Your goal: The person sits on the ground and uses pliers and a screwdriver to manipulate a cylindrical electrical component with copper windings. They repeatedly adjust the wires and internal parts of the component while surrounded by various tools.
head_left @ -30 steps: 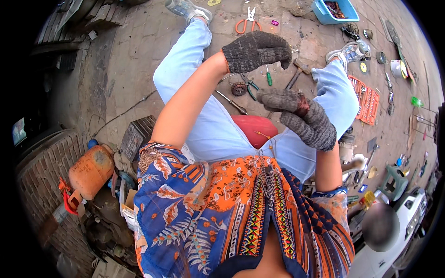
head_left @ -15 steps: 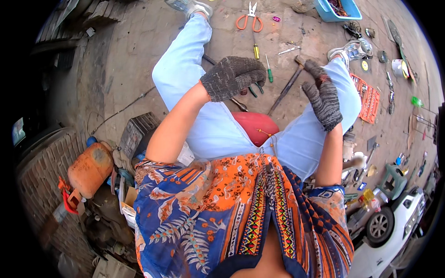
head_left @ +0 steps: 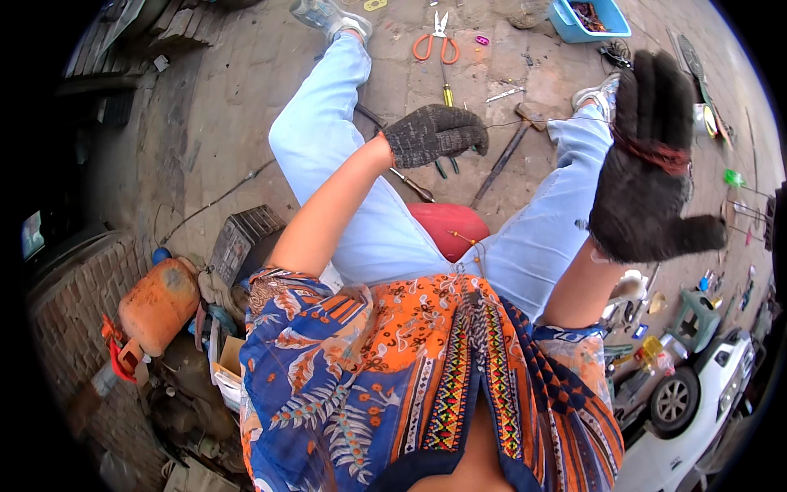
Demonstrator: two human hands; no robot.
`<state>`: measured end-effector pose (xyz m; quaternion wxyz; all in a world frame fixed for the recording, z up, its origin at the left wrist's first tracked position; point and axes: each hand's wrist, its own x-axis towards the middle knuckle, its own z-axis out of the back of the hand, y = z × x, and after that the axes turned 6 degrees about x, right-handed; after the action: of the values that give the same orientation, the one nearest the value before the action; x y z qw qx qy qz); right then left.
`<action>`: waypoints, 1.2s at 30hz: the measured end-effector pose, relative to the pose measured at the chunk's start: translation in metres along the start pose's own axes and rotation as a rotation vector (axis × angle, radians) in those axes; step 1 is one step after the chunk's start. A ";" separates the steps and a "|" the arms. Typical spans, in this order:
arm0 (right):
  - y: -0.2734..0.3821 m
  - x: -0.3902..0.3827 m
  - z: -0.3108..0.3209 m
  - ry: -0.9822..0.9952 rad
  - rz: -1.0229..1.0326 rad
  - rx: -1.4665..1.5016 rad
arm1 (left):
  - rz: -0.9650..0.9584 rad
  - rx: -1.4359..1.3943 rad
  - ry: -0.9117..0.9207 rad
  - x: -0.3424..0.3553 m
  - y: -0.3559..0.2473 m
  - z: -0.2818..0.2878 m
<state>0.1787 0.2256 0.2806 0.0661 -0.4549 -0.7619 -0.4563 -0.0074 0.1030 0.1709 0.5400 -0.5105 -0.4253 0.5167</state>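
My left hand [head_left: 438, 135], in a dark grey knitted glove, is closed on one end of a thin wire [head_left: 566, 120]. The wire runs across to my right hand [head_left: 643, 176], which is raised, palm showing, fingers stretched up and thumb out. Dark red wire [head_left: 660, 154] is wound round that gloved palm. Below my left hand two dark green handles [head_left: 447, 167] show, probably of pliers; the rest is hidden. A hammer [head_left: 508, 156] lies on the ground between my hands. Next to my left hand is a tool's brown handle [head_left: 416, 189].
Orange-handled snips [head_left: 436, 39] and a yellow-handled screwdriver [head_left: 448, 95] lie ahead on the paving. A blue basin [head_left: 592, 31] stands far right. A red seat [head_left: 451, 228] is between my legs. An orange tank [head_left: 160, 303] stands left, a white car [head_left: 697, 426] right.
My right hand has risen up and to the right, its fingers straightening. The wire now stretches visibly between my hands. My left hand has moved slightly right, covering the green screwdriver.
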 end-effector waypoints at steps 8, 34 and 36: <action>-0.034 -0.070 0.025 0.544 -1.083 -0.895 | -0.432 0.624 0.019 -0.023 -0.039 0.009; -0.002 -0.038 -0.012 0.089 -0.810 -0.026 | 0.100 -0.282 0.093 -0.010 -0.017 -0.012; 0.010 -0.014 -0.021 -0.275 -0.228 0.100 | 0.133 -0.148 0.073 -0.012 0.036 -0.026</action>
<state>0.1877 0.2029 0.2917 -0.0683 -0.4197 -0.8321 -0.3562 0.0125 0.0864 0.1328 0.4805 -0.5947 -0.4076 0.4993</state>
